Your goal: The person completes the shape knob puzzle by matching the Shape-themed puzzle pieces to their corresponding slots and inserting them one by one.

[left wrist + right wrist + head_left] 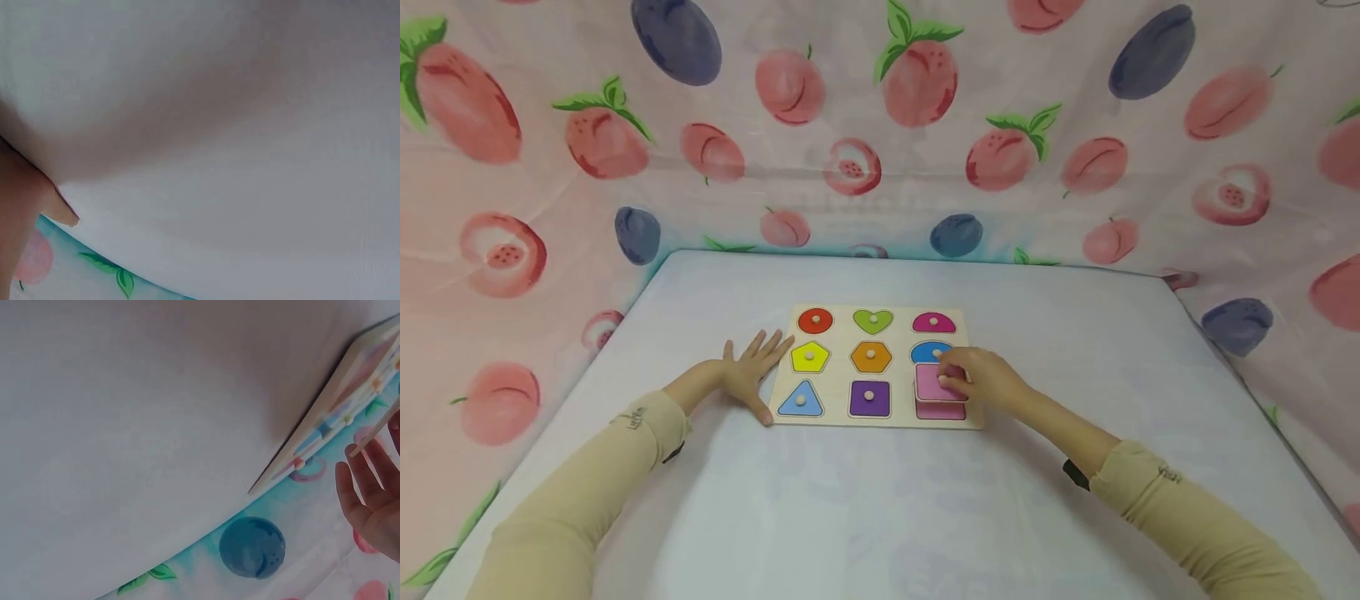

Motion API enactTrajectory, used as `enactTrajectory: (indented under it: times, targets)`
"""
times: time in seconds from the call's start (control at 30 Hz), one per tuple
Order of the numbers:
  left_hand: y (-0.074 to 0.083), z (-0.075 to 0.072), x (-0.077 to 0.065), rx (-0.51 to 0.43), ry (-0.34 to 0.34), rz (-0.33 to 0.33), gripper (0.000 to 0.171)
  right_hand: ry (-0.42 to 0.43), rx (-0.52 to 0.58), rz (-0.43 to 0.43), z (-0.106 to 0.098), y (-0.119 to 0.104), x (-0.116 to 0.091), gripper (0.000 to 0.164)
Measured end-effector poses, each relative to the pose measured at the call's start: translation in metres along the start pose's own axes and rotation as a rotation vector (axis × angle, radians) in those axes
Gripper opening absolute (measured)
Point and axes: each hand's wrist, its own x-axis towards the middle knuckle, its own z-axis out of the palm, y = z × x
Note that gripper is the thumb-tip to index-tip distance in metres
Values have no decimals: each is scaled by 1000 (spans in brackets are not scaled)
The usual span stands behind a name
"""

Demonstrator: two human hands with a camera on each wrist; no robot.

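On the table lies a pale wooden knob puzzle board (838, 371). My right hand (992, 377) pinches the small knob of a pink four-sided puzzle piece (928, 383), held above its pink recess (942, 412) at the near right corner. In the right wrist view the piece (374, 432) shows edge-on by the fingers, above the board. My left hand (748, 372) is spread with straight fingers at the board's left edge, its thumb by the near corner. Only part of that hand (22, 206) shows in the left wrist view.
Other knobbed pieces sit in the board, among them a purple square (870, 404), a blue triangle (801, 404) and a blue oval (925, 352), partly hidden by my right hand. A white cloth covers the table (820, 500); a fruit-print curtain (917, 150) hangs behind it.
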Motion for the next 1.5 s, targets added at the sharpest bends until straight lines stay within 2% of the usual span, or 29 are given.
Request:
enactTrajectory:
  times: [0.23,0.47,0.67,0.83,1.27,1.5]
  targets:
    - [-6,6,0,1,-11,11,137,-50,0,3,13,-4,-7,7]
    - [-6,4,0,-30,31,29,136,15,-20,-25,20,0,-9,7]
    - [-4,3,-2,-52,39,28,135,7,-59,-58,20,-1,-8,9]
    - [-6,3,-3,-78,44,55,136,7,-85,-43,20,-3,-7,9]
    - [-5,4,1,-78,32,49,137,-42,-115,-36,23,-4,-4,13]
    - [-7,3,1,-64,25,36,138,-94,-70,-8,18,-6,-1,13]
